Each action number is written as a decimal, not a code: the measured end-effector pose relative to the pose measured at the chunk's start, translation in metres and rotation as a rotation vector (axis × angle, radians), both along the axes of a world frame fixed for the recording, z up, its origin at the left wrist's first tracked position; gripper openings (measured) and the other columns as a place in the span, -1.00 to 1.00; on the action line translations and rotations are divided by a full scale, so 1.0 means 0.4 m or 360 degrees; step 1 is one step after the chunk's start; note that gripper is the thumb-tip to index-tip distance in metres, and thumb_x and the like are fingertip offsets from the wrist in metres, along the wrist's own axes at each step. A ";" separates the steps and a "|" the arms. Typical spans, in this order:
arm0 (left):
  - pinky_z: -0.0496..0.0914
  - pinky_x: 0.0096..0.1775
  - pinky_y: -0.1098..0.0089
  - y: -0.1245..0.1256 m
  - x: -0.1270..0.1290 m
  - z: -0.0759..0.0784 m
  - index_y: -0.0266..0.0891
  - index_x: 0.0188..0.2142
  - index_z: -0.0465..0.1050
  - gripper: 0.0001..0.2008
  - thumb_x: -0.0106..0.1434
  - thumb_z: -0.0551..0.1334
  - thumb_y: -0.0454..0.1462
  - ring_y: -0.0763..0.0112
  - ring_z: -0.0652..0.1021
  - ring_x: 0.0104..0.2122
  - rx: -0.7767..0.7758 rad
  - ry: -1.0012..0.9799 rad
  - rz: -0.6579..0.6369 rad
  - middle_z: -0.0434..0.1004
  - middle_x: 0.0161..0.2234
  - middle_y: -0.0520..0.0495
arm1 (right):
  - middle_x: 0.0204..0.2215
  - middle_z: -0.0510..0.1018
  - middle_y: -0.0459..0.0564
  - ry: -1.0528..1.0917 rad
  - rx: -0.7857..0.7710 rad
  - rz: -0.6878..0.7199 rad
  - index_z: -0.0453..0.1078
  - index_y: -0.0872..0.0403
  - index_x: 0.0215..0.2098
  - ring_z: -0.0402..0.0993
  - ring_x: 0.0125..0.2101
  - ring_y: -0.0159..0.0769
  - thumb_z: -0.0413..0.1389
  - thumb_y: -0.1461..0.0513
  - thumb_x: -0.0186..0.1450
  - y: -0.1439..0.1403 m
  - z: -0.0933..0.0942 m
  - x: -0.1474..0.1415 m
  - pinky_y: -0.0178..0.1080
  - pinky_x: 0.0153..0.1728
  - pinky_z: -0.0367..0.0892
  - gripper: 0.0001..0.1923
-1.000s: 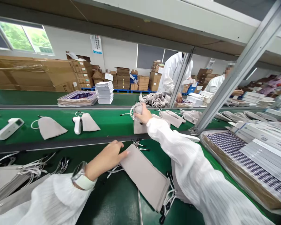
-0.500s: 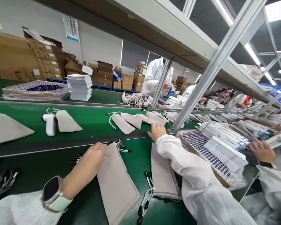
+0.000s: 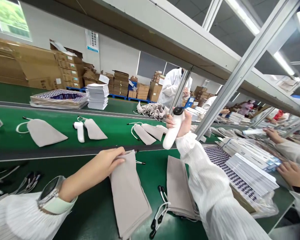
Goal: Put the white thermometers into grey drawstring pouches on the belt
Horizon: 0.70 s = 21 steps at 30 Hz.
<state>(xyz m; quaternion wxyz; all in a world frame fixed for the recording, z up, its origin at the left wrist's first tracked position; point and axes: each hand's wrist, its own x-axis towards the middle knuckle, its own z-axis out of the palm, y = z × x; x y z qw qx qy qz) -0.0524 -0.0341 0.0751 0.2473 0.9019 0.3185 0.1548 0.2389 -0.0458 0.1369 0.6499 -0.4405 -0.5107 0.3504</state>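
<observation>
My right hand (image 3: 181,123) is raised over the belt, gripping a white handheld device (image 3: 173,132) with a dark tip, held upright. My left hand (image 3: 107,161) rests on the top edge of a grey drawstring pouch (image 3: 128,193) that lies flat on the green table in front of me. A small stack of more grey pouches (image 3: 178,188) lies to its right, under my right forearm. On the green conveyor belt (image 3: 52,146) beyond lie several pouches (image 3: 146,132), one beside another white device (image 3: 79,131).
A metal upright (image 3: 230,75) slants up at the right. A tray of printed cards and white boxes (image 3: 247,163) stands right of me, where another person's hands (image 3: 288,168) work. A person in white stands across the belt. Cartons line the back wall.
My right hand has left the pouches on the belt, dropped to its near edge and come up holding the white device. My left hand stays on the front pouch. The view has swung right.
</observation>
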 end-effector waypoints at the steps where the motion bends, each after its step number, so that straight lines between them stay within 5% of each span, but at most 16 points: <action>1: 0.23 -0.38 0.47 -0.005 0.003 0.009 -0.14 -0.31 0.30 -0.80 0.21 -0.03 -0.15 0.35 0.41 -0.35 -0.0047 -0.0055 -0.0064 0.40 -0.33 0.02 | -0.44 0.30 -0.10 0.0142 0.0091 0.0190 0.20 0.00 -0.30 0.05 -0.65 -0.52 -0.16 -0.09 0.13 0.014 0.011 -0.032 -0.44 -0.70 0.11 -0.61; 4: 0.23 -0.34 0.48 -0.024 0.014 0.023 -0.16 -0.34 0.30 -0.78 0.24 -0.05 -0.16 0.39 0.39 -0.34 -0.0086 -0.0184 -0.0220 0.37 -0.34 0.02 | -0.47 0.23 -0.13 0.0412 0.0179 0.0533 0.17 0.02 -0.42 0.03 -0.61 -0.53 0.00 -0.01 0.10 0.051 0.017 -0.135 -0.49 -0.71 0.09 -0.72; 10: 0.21 -0.21 0.50 -0.034 0.021 0.020 -0.20 -0.33 0.28 -0.78 0.28 -0.09 -0.23 0.46 0.33 -0.28 -0.0119 -0.0478 -0.0333 0.24 -0.28 0.00 | -0.49 0.17 -0.15 0.0716 0.0193 0.0785 0.16 0.03 -0.44 0.04 -0.60 -0.54 0.02 -0.14 0.03 0.090 -0.031 -0.264 -0.47 -0.60 0.21 -0.57; 17: 0.19 -0.29 0.51 -0.024 0.019 0.010 -0.20 -0.37 0.25 -0.79 0.28 -0.08 -0.22 0.49 0.29 -0.35 -0.0177 -0.0559 -0.0289 0.16 -0.36 0.04 | -0.49 0.16 -0.16 0.0590 0.0178 0.0765 0.13 0.00 -0.41 0.04 -0.61 -0.54 0.05 -0.15 -0.03 0.087 -0.073 -0.303 -0.42 -0.60 0.19 -0.55; 21: 0.17 -0.30 0.51 -0.011 0.021 -0.001 -0.20 -0.40 0.22 -0.77 0.29 -0.09 -0.20 0.50 0.27 -0.37 -0.0281 -0.0375 -0.0342 0.15 -0.38 0.06 | -0.53 0.18 -0.21 0.0411 0.0354 0.0480 0.14 -0.06 -0.33 0.08 -0.63 -0.55 0.18 0.11 -0.05 0.096 -0.044 -0.240 -0.42 -0.60 0.16 -0.63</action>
